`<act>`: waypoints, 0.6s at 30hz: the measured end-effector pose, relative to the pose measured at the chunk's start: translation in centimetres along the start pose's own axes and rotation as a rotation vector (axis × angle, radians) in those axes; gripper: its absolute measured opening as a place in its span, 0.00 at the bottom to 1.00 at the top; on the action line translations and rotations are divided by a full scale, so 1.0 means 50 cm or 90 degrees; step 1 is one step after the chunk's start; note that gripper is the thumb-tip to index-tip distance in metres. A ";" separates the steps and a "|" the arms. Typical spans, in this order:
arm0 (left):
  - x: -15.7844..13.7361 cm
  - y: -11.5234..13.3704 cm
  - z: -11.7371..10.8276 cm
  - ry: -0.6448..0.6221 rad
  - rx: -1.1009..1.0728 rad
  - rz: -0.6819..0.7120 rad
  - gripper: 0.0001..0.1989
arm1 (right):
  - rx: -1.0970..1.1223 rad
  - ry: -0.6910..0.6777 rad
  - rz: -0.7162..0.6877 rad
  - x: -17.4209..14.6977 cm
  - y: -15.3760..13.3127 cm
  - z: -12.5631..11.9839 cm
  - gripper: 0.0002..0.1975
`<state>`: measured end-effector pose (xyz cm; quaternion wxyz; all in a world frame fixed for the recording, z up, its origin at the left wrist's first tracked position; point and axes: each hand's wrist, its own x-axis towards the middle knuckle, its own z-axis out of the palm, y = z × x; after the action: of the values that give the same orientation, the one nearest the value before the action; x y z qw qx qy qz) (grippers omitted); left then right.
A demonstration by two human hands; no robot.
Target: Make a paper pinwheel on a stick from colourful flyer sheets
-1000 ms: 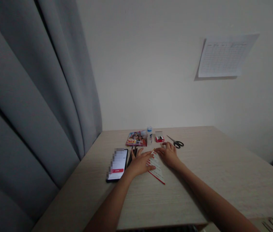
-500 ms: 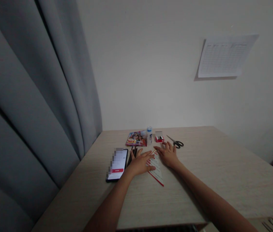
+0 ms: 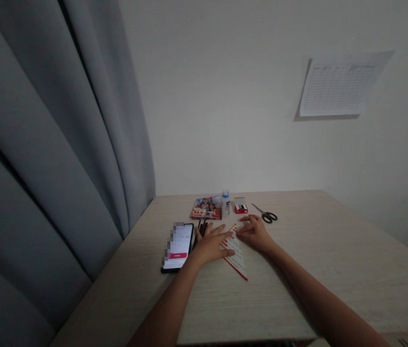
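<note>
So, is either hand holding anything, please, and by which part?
Nothing is clearly gripped: the left hand lies over the left part of the folded paper, the right hand by its right edge.

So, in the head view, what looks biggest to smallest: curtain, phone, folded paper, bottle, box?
1. Curtain
2. Phone
3. Folded paper, partly hidden by the left hand
4. Bottle and box: too alike to rank
</note>
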<state>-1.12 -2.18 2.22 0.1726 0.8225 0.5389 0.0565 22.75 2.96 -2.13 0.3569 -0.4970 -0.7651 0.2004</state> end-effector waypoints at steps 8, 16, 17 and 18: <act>-0.001 0.001 -0.003 -0.009 0.004 0.001 0.39 | -0.123 0.031 0.060 0.011 -0.014 0.010 0.12; -0.002 0.003 -0.006 -0.023 0.005 -0.003 0.39 | -0.252 0.008 0.081 0.010 -0.030 0.015 0.15; -0.002 0.003 -0.005 -0.022 0.005 -0.003 0.39 | -0.257 0.007 0.084 0.008 -0.032 0.015 0.15; -0.002 0.004 -0.005 -0.020 0.004 -0.003 0.39 | -0.260 0.007 0.086 0.007 -0.034 0.016 0.15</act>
<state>-1.08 -2.27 2.54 0.1785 0.8227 0.5382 0.0411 21.03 2.59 -1.40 0.2386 -0.6102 -0.7529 0.0619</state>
